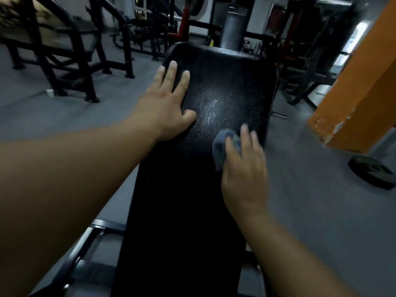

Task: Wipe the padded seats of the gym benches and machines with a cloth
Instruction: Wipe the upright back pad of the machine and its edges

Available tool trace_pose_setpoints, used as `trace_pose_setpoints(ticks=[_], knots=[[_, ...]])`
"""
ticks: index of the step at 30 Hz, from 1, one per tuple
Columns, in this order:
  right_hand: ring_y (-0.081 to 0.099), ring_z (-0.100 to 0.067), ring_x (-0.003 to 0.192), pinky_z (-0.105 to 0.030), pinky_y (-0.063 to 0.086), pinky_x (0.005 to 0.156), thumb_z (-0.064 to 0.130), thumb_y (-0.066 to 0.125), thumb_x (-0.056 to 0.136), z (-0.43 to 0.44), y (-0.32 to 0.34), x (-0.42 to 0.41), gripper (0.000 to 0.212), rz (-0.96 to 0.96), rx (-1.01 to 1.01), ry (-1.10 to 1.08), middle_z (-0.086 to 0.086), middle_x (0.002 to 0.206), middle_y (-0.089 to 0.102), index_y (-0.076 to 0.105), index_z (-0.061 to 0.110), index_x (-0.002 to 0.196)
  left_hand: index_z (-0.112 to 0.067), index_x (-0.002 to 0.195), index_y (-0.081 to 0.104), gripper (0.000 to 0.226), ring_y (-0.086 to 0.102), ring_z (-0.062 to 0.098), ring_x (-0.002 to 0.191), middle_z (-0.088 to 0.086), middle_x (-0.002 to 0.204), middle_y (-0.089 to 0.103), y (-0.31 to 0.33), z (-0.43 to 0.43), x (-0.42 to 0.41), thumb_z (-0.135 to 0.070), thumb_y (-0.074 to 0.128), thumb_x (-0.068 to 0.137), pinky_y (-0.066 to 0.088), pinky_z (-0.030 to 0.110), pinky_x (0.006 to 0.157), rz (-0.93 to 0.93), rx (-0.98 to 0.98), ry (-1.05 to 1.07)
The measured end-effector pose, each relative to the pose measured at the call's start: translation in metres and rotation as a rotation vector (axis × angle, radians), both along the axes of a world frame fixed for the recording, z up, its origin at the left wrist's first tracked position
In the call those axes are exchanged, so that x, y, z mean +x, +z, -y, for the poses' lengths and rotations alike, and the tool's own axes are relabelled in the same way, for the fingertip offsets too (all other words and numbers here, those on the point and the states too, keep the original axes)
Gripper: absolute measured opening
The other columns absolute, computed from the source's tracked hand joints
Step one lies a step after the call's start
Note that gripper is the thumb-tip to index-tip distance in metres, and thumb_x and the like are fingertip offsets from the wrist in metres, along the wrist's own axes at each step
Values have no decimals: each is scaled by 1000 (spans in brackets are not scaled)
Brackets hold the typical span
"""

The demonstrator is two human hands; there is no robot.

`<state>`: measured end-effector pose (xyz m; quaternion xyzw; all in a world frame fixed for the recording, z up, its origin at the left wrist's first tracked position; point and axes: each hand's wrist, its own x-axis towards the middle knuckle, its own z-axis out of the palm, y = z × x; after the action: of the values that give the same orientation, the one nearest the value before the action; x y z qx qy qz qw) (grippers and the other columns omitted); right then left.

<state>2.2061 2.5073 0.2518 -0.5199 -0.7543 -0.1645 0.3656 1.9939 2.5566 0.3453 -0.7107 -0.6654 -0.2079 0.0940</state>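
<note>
The bare left arm reaches forward from the lower left. Its left hand (165, 103) lies palm-down on the black textured padded seat (225, 82), fingers straight and slightly spread, thumb out to the side. The bare right arm comes up from the lower right, and the motion-blurred right hand (244, 166) holds a crumpled blue-grey cloth (220, 151) against the same pad, bunched at its thumb side.

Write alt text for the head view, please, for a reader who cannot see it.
A person's right hand holds a blue cloth against a black padded bench; the left hand rests flat near its left edge. Gym frames stand behind.
</note>
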Motion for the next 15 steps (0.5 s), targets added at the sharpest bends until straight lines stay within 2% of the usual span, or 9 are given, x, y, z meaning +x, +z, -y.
trace_pose_setpoints(ticks=[2, 6, 8, 10, 12, 13, 15], knots=[[29, -38, 147, -51, 25, 118, 7, 56, 89, -9, 9, -27, 51, -40, 18, -27, -17, 158, 35, 53, 7, 140, -27, 159, -2, 85, -13, 24, 152, 5, 166, -15, -2, 1, 3, -51, 45, 92, 11, 45, 124, -14, 7, -7], [40, -32, 142, -44, 26, 117, 11, 49, 89, 9, -19, -37, 50, 172, 41, 186, -10, 154, 44, 57, 9, 138, -25, 159, 2, 80, -9, 25, 153, 7, 166, -11, 0, 4, 3, -48, 43, 94, 7, 43, 124, 0, 2, 12], [47, -35, 137, -47, 35, 112, 9, 47, 90, 1, -14, -16, 43, 210, 73, 203, -14, 150, 48, 63, 7, 130, -19, 158, 18, 69, 7, 32, 153, 14, 166, 5, -19, 17, 8, -42, 38, 96, 17, 46, 123, -8, 85, -27], [48, -40, 130, -51, 42, 104, 7, 53, 92, -21, 16, -4, 32, 107, 125, 60, -20, 145, 50, 66, 5, 121, -15, 151, 40, 61, 27, 38, 147, 18, 161, 27, -61, 50, 14, -39, 38, 95, 32, 50, 116, -63, 200, -142], [44, -38, 121, -53, 43, 97, 10, 59, 92, -36, 42, -9, 30, -18, 110, -108, -19, 137, 51, 65, 7, 121, -15, 148, 45, 57, 31, 35, 146, 15, 159, 32, -105, 83, 12, -38, 42, 96, 35, 49, 114, -81, 240, -187], [43, -36, 115, -52, 44, 93, 9, 60, 91, -36, 43, -19, 32, -28, 126, -106, -18, 132, 53, 65, 8, 122, -15, 148, 45, 57, 31, 33, 146, 14, 159, 32, -119, 91, 9, -39, 44, 96, 35, 48, 114, -59, 240, -177], [49, -36, 104, -48, 47, 86, 9, 57, 91, -16, 13, -31, 32, 90, 156, 31, -18, 123, 58, 66, 7, 121, -15, 148, 45, 58, 30, 32, 147, 12, 160, 31, -136, 93, 5, -41, 43, 97, 36, 49, 113, -38, 252, -143]])
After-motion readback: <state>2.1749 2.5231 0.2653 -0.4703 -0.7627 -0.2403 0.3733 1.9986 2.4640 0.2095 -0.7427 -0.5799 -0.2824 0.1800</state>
